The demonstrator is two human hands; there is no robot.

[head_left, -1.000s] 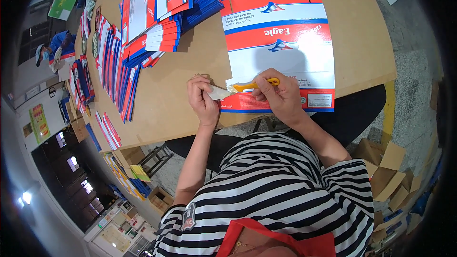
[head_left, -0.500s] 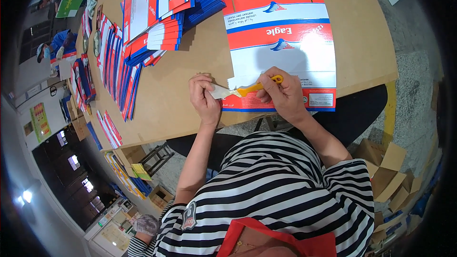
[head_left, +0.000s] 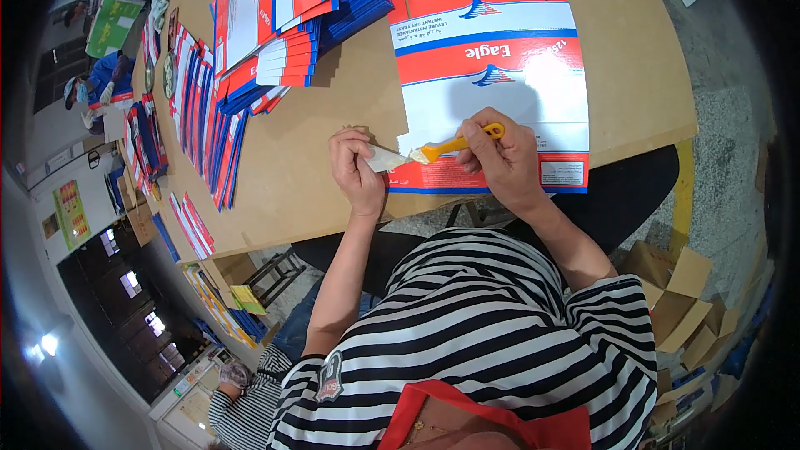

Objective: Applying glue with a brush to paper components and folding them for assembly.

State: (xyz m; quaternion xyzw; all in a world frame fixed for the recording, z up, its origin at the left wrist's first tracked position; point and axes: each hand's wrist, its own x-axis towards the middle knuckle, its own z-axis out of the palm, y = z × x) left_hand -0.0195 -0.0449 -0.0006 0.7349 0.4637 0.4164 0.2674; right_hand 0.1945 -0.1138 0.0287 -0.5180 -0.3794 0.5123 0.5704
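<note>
A flat printed carton sheet (head_left: 492, 108), red, white and blue, lies on the brown table in front of me. At its near left corner my left hand (head_left: 359, 171) pinches a white card flap (head_left: 385, 159), which is tilted up. My right hand (head_left: 505, 160) grips the yellow handle of a small brush (head_left: 448, 147) above the sheet. The pale bristles, coated with something whitish, point left and meet the flap's tip or hover just beside it; which one I cannot tell.
A tall stack of similar printed cartons (head_left: 287, 29) stands at the back left, with a fanned row of cartons (head_left: 200, 108) beside it. Open cardboard boxes (head_left: 671, 296) sit on the floor at right. A co-worker in blue (head_left: 108, 79) is at far left; another person's arm (head_left: 237, 379) shows lower left.
My right hand has shifted slightly away from me and to the right, bringing the brush with it. The left hand stays almost still on the flap. The other person's arm at lower left has moved.
</note>
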